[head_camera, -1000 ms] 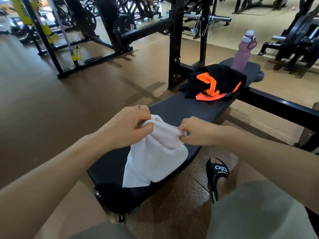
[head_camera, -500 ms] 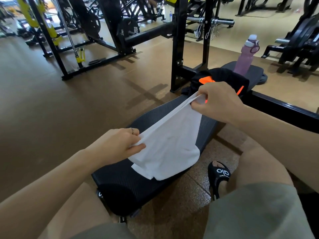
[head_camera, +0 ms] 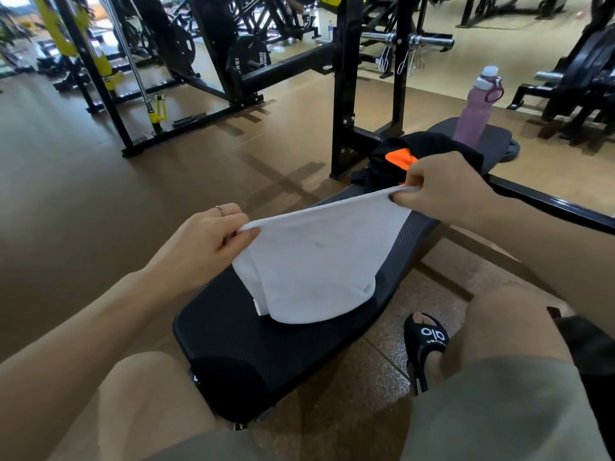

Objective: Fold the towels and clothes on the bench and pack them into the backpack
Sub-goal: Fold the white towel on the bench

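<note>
A white towel [head_camera: 319, 261] hangs stretched between my two hands above the black padded bench [head_camera: 253, 344]. My left hand [head_camera: 206, 241] pinches its near top corner. My right hand [head_camera: 442, 184] pinches the far top corner, higher and farther along the bench. The towel's lower edge rests folded on the pad. Behind my right hand lies a crumpled black and orange garment [head_camera: 396, 159] on the bench. No backpack is in view.
A pink water bottle [head_camera: 476, 109] stands upright at the far end of the bench. A black rack upright [head_camera: 344, 84] rises just left of the garment. My sandalled right foot [head_camera: 427, 341] is on the floor beside the bench. Gym machines fill the background.
My hands, bunched together on the towel a second ago, have drawn apart. My right hand went up and away along the bench, lifting and spreading the towel flat.
</note>
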A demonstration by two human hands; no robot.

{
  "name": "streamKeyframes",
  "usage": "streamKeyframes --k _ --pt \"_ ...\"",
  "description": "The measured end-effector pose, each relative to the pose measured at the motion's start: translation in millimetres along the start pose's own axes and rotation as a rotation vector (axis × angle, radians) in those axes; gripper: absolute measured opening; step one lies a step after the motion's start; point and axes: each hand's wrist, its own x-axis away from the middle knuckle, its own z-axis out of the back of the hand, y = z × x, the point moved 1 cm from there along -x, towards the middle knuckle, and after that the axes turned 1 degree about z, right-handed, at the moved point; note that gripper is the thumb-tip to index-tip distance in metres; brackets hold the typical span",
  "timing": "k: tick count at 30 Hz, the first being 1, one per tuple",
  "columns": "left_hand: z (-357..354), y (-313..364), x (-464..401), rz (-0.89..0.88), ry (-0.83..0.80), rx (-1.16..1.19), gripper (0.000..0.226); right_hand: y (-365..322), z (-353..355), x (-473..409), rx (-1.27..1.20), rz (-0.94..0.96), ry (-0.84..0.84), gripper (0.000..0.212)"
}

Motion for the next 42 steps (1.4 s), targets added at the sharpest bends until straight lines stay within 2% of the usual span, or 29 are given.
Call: streamKeyframes --k 5,12,19,28,35,39,42 --pt "6.1 -9.9 -5.0 0.026 0.008 -0.038 0.042 3.9 1.6 4.9 -0.122 0.019 0.003 0.028" --pt "15.5 -9.2 -10.4 0.061 0.096 -0.015 0.038 0.7 6.3 5.2 -0.137 0.051 0.048 0.032" --pt "27.3 8.4 -15.1 -0.006 0.19 -0.011 0.012 -2.9 7.4 5.7 -0.164 0.089 0.028 0.038" --pt "29.4 15.3 -16.5 0.009 0.183 0.08 0.017 12.5 8.7 4.1 -0.126 0.035 0.029 0.037" --pt "32.0 24.6 -20.8 0.123 0.243 0.196 0.022 16.7 8.6 2.0 -0.123 0.006 0.043 0.034" --pt "32.9 24.2 -21.5 0.238 0.254 0.314 0.014 22.0 7.2 4.3 -0.195 -0.029 -0.012 0.029" --pt "32.2 22.5 -20.4 0.234 0.207 0.272 0.021 30.5 3.3 4.2 -0.269 -0.08 -0.083 0.019"
